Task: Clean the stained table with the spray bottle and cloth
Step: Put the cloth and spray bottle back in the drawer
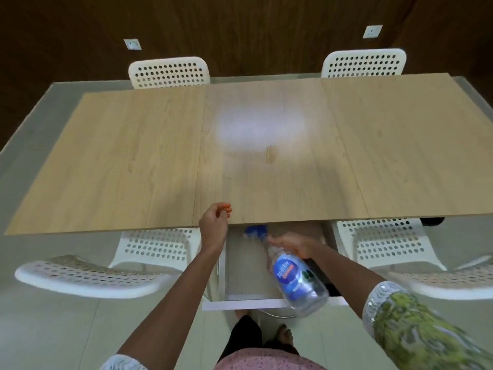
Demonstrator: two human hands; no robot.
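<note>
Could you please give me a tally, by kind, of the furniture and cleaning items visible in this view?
White perforated chairs: 4 (far left, far right, near left, near right)
Wooden table: 1
Open drawer: 1
Spray bottle, held in the right hand: 1
Cloth: 0 clearly visible
Total: 7

Spray bottle point(298, 279) nozzle — motion-blurred, indistinct

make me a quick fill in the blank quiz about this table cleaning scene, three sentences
1. The spray bottle is held in the ____ hand.
2. The left hand rests at the table's near edge and holds ____.
3. Under the table edge, a white drawer stands ____.

Missing words: right; nothing; open
</note>
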